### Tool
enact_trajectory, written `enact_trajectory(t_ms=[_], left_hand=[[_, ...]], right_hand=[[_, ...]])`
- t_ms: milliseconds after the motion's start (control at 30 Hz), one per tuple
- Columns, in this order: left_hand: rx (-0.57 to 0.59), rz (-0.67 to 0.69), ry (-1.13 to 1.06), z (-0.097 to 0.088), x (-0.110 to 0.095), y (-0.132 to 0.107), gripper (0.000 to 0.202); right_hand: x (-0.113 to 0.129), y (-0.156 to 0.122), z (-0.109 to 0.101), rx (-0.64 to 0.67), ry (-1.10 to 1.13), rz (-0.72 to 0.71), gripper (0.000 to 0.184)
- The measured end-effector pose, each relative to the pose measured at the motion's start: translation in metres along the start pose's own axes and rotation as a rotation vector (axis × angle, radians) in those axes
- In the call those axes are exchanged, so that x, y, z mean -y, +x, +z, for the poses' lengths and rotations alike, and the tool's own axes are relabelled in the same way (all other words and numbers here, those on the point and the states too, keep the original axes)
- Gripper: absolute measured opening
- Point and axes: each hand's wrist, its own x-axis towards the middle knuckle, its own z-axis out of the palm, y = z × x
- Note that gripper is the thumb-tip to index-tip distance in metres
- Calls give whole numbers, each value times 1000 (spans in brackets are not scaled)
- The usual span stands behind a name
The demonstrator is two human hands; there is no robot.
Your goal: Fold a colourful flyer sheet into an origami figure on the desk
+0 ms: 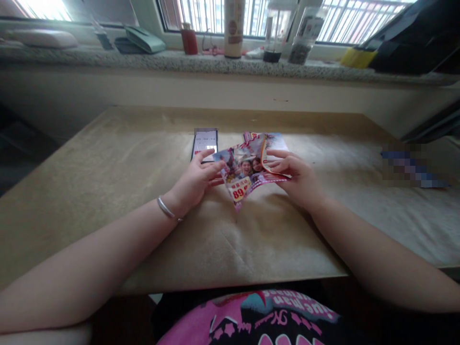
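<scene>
Between my two hands is a colourful printed paper flyer (247, 167), folded and creased, with a pointed corner hanging toward me. It shows smiling faces and a large "89". My left hand (203, 177) grips its left edge, with a silver bangle on the wrist. At the right edge, my right hand (296, 177) pinches the paper, fingers over the front. Just beyond my left hand lies a phone (205, 139) with a lit screen showing a timer. Another printed piece of paper (278, 141) shows behind the flyer; whether it is part of the same sheet I cannot tell.
A tan-covered table (108, 191) spreads under my arms. At its right side lies a blurred blue printed item (413, 168). Along the stone windowsill (201, 62) stand a red bottle (189, 39), a tall pale bottle (234, 28), clear containers (307, 36) and a green case (145, 39).
</scene>
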Motion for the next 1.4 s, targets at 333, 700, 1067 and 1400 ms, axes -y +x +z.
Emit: enact_trajectory(t_ms=[333,700,1067,1400], left_hand=[[163,-48,-129,8,0,-2,28],[140,124,301,-4,8,6,31],[143,336,613,-7,4,4,21],[121,336,587,-7,14,10,27]], right_hand=[[2,-3,10,41,56,66,20],[0,-1,7,154,-31,65,20],[2,2,9,171,100,160,27],[-1,1,11,113,2,82,4]])
